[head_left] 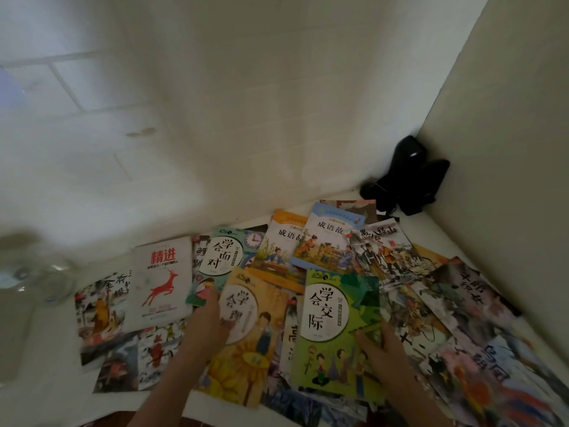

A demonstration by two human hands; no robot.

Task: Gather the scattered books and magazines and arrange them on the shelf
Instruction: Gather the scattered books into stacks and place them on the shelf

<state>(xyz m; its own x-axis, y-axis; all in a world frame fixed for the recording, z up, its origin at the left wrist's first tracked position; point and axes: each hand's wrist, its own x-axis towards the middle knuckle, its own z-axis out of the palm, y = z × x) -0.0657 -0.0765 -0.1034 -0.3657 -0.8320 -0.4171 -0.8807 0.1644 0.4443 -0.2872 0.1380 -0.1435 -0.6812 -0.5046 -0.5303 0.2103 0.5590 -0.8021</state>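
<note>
White table surface, set against a white tiled wall: spread of thin illustrated paperback books, overlapping, most of them face up.

1. Green-covered paperback with cartoon children along its bottom edge, near centre, lying on top of the pile. My right hand is at its right edge, fingers curled at the cover; thumb side blurred, so I cannot tell how firm the hold is.
2. Orange-yellow paperback with a sunflower and a standing figure, just left of the green one. My left hand lies across its left edge, fingers laid fairly flat and pressing on the cover.
3. White paperback with a red leaping deer, left of my left hand.
4. Teal-and-green paperback with a clock face, far side of my left hand, partly under the orange-yellow one.
5. Two pale paperbacks, orange-topped and blue-topped, far centre.
6. Ink-painting style books, right side and near left, overlapping.

Far right corner: black speakers. Far left: blurred clear glass object.
</note>
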